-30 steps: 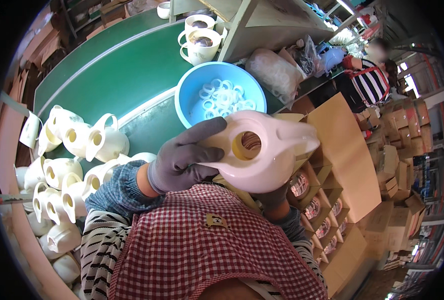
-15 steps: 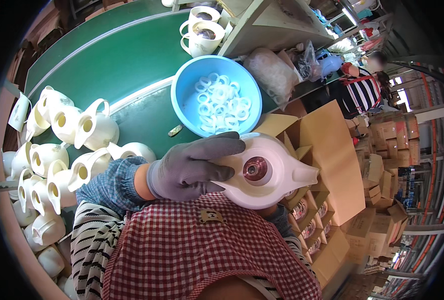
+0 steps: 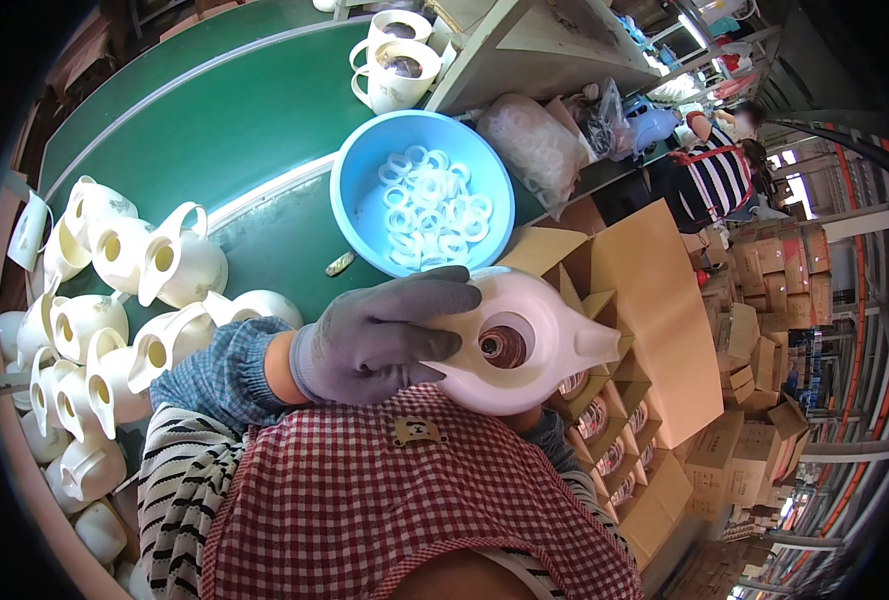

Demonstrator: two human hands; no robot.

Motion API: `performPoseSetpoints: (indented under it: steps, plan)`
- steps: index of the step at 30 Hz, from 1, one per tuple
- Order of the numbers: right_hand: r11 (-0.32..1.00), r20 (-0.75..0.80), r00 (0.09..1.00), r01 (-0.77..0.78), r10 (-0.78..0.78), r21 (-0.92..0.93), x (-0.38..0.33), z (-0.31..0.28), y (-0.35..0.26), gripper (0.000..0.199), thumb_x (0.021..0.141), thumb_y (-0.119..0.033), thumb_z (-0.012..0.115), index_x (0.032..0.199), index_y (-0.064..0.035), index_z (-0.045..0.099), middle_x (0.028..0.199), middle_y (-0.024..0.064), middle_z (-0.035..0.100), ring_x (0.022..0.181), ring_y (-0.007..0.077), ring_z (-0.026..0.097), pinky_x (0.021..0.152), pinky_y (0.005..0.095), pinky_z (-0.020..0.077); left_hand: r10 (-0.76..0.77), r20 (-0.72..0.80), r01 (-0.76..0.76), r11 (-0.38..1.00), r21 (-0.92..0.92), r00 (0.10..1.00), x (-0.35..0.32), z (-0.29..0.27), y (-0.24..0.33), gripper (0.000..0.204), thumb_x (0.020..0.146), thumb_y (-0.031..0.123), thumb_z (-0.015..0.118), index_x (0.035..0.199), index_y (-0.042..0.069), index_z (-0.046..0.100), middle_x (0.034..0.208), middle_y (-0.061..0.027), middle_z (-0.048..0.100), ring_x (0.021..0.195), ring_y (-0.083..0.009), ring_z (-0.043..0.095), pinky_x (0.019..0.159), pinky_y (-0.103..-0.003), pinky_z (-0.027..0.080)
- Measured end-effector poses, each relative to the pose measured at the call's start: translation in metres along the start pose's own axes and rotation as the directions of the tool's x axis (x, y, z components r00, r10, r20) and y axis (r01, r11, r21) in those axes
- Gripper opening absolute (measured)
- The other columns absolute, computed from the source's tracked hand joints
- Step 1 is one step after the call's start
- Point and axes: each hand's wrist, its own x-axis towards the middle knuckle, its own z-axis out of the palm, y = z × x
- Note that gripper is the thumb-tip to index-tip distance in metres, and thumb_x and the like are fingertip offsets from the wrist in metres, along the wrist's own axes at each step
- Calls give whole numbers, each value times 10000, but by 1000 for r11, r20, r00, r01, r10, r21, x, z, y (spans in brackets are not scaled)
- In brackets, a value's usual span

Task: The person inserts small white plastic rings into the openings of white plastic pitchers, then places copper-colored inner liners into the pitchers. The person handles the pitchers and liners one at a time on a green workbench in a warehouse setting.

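The left hand's [image 3: 375, 345] fingers [image 3: 430, 293] grip the pale pot [image 3: 557, 335] opposite its spout, before the checked apron [image 3: 365, 490]; the right hand is hidden, its hold untellable. Steady support seems best, keeping the reddish part [image 3: 507, 349] centred in the opening. Beyond, a blue basin [image 3: 353, 195] holds white rings [image 3: 430, 210].

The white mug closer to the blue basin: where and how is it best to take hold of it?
Probably by its handle, coming from the left. The mug stands upright, and its loop handle points left, over bare green table. The other mug stands just behind, and a slanted frame crowds its right side.
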Motion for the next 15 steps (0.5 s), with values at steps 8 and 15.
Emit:
performPoseSetpoints:
  steps: [8, 15]
  plan:
    - [1000, -4, 1000, -21, 21, 1, 0, -10, 1, 554, 916, -153, 721, 1381, -14, 454, 1335, 164, 564, 1196, 326, 577, 991, 429, 495, 115, 108, -108, 992, -62, 988, 9, -13, -8, 149, 817, 5, 689, 961, -31, 677, 1277, -240, 597, 1144, -503, 613, 924, -528, 541]
    - [1000, -6, 1000, -28, 28, -3, 0, -17, 3, 513, 925, -140, 708, 1361, -14, 470, 1318, 165, 569, 1173, 334, 586, 974, 426, 501, 96, 134, -86, 993, -80, 986, 15, -15, -8, 158, 801, -2, 716, 949, -38, 675, 1287, -242, 589, 1135, -490, 614, 929, -530, 531]
